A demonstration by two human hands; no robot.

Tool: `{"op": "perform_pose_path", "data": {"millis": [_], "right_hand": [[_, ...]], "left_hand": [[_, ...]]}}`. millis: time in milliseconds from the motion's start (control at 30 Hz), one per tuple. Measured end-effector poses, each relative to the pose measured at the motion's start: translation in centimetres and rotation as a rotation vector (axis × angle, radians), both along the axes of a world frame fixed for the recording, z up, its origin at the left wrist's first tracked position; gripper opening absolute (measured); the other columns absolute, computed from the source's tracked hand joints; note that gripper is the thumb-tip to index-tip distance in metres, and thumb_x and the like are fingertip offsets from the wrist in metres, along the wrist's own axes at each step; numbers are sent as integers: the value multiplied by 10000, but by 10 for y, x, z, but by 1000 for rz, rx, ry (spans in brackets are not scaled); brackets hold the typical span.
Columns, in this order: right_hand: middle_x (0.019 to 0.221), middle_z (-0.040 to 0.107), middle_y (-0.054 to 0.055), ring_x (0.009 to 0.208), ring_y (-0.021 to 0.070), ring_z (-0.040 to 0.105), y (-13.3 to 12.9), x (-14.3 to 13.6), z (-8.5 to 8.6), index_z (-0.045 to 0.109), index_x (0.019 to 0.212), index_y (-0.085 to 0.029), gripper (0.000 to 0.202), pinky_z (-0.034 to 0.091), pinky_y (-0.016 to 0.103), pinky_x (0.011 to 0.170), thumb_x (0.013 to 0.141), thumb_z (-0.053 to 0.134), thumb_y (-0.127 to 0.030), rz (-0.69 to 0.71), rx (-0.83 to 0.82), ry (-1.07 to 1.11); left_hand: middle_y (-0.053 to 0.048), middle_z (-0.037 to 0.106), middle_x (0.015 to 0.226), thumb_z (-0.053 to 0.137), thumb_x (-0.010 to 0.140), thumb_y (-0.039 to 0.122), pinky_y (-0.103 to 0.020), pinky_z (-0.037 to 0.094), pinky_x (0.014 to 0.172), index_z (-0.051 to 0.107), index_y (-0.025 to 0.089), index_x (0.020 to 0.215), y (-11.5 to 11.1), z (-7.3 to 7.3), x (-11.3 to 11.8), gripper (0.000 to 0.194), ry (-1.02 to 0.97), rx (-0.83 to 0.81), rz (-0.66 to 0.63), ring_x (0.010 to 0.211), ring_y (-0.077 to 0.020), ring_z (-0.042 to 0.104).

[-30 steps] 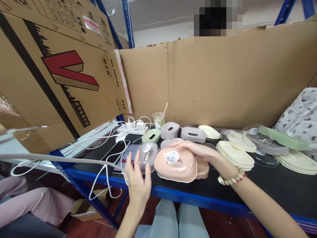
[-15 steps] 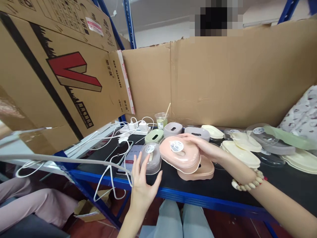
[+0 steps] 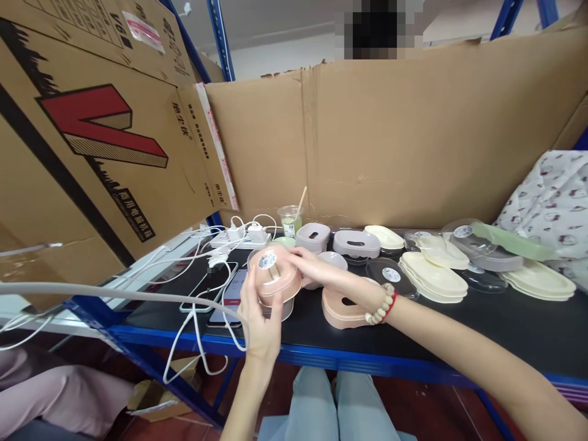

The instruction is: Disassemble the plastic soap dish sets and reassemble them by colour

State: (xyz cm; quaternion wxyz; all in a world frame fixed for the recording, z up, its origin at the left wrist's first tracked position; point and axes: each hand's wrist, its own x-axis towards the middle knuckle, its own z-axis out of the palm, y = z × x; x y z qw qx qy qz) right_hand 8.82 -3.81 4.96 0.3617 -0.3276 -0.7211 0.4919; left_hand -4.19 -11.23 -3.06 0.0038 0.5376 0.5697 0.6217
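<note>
Between my two hands is a pink plastic box (image 3: pixel 283 283) under a clear lid with a round white sticker; something pale and stick-like shows under the lid. My left hand (image 3: pixel 261 318) wraps its left and near side, thumb at the front. My right hand (image 3: pixel 309 263) grips its far right edge. The box is over a grey lidded box (image 3: pixel 285 310), mostly hidden beneath it; whether they touch I cannot tell. A pink slotted piece (image 3: pixel 337 312) lies on the black tabletop under my right forearm.
Behind stand grey slotted boxes (image 3: pixel 357 244) and a drink cup with straw (image 3: pixel 291 222). To the right lie cream pieces (image 3: pixel 434 277), clear lids (image 3: pixel 390 275) and a green piece (image 3: pixel 514 240). Phones (image 3: pixel 229 300) and white cables (image 3: pixel 202 306) are at the left. Cardboard (image 3: pixel 390 141) walls the back.
The pink box has moved left, from above the pink slotted piece to over the grey lidded box. My left hand, open before, has closed on it. The view has shifted slightly right.
</note>
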Motion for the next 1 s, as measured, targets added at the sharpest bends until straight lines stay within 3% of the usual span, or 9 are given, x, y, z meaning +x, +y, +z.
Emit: {"op": "perform_pose_path", "data": {"millis": [133, 233, 367, 467, 567, 667, 800, 900, 1000], "right_hand": [[813, 639, 69, 825, 238, 612, 2, -9, -10, 657, 841, -196, 397, 513, 389, 755, 801, 579, -584, -95, 119, -202], [870, 624, 84, 863, 252, 603, 2, -6, -9, 658, 831, -196, 445, 490, 427, 825, 787, 566, -629, -163, 198, -306], [1099, 598, 126, 1015, 307, 593, -1, 19, 8, 634, 1151, -235, 573, 455, 488, 914, 769, 570, -657, -61, 206, -468], [1408, 424, 154, 1311, 403, 390, -4, 54, 24, 395, 1440, -255, 955, 349, 553, 1039, 630, 698, -659, 75, 242, -726], [1536, 227, 199, 1414, 454, 179, -7, 88, 28, 165, 1533, -195, 1312, 243, 586, 1101, 464, 794, -623, 126, 281, -979], [1561, 153, 234, 1433, 469, 95, -13, 109, 19, 91, 1543, -148, 1416, 198, 598, 1116, 403, 837, -537, 116, 267, -1084], [1522, 278, 210, 1413, 435, 211, -19, 123, 5, 118, 1543, -188, 1297, 239, 577, 1097, 486, 815, -468, 112, 320, -1095], [1385, 478, 173, 1312, 405, 393, -18, 129, -3, 202, 1524, -217, 1163, 270, 566, 1069, 541, 789, -416, 81, 378, -1048], [1290, 562, 136, 1232, 399, 468, -16, 133, -4, 339, 1466, -230, 1063, 292, 572, 1043, 520, 795, -394, 35, 404, -975]], "left_hand": [[-139, 556, 1354, 450, 883, 529, -411, 382, 1085, 492, 207, 1304, 3, 7, -8, 531, -51, 24, -5, 1284, -266, 500], [-132, 591, 1307, 432, 881, 542, -390, 398, 1066, 514, 194, 1270, 3, 8, -14, 528, -86, 29, -41, 1257, -263, 521], [-115, 593, 1297, 429, 874, 528, -374, 399, 1056, 545, 203, 1213, 4, 12, -18, 484, -190, 32, -48, 1234, -263, 530], [-108, 587, 1303, 453, 851, 531, -387, 402, 1050, 566, 202, 1173, 7, 14, -20, 474, -252, 57, -89, 1216, -276, 536], [-113, 579, 1315, 483, 827, 537, -397, 404, 1051, 573, 197, 1184, 9, 13, -21, 500, -290, 78, -126, 1211, -288, 542], [-133, 540, 1370, 475, 843, 523, -406, 381, 1078, 515, 194, 1291, 10, 10, -22, 558, -336, 95, -121, 1268, -292, 506], [-159, 457, 1455, 451, 878, 504, -438, 304, 1136, 401, 184, 1422, 5, -1, -21, 633, -286, 138, -47, 1374, -307, 393], [-115, 341, 1546, 444, 916, 386, -452, 190, 1187, 323, 231, 1483, -7, -12, -8, 601, -57, 175, 53, 1444, -295, 264], [-61, 175, 1613, 465, 904, 227, -489, 77, 1201, 190, 285, 1522, -28, -26, 19, 678, 196, 208, 83, 1483, -287, 102]]}}
